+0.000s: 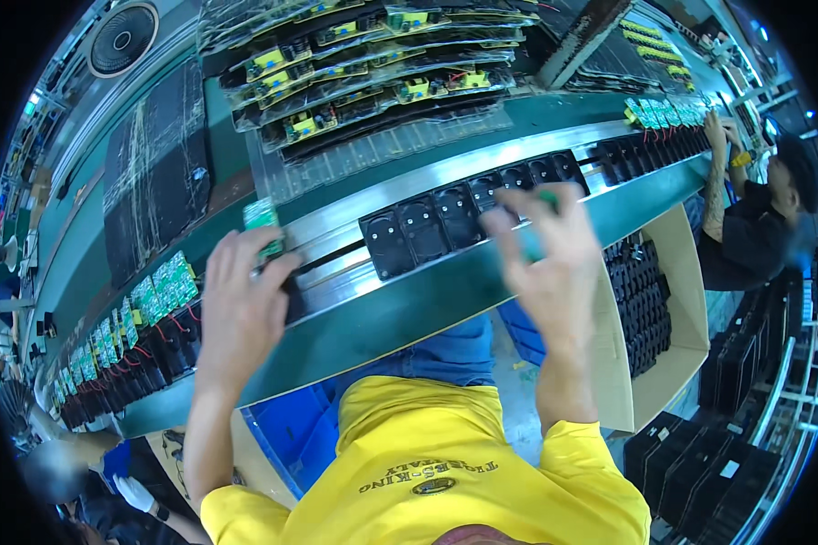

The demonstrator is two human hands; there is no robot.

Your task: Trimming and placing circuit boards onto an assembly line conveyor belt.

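At the left of the metal rail (336, 272), my left hand (241, 295) has its fingers closed about a green circuit board (261, 216). A black case shows partly below that hand's fingers. My right hand (554, 259), blurred by motion, hovers over the near edge of the bench with its fingers apart and bent. A bit of green shows by its fingertips; I cannot make out what it is. Beside it, a row of black plastic cases (445, 218) with round recesses lies along the rail.
Cases with green boards (164, 289) and red wires line up at left. Stacked sheets (373, 82) bear yellow components beyond the rail. A cardboard box (691, 318) of black parts stands at right. A co-worker (763, 209) handles boards at far right; another person's gloved hand (134, 493) shows lower left.
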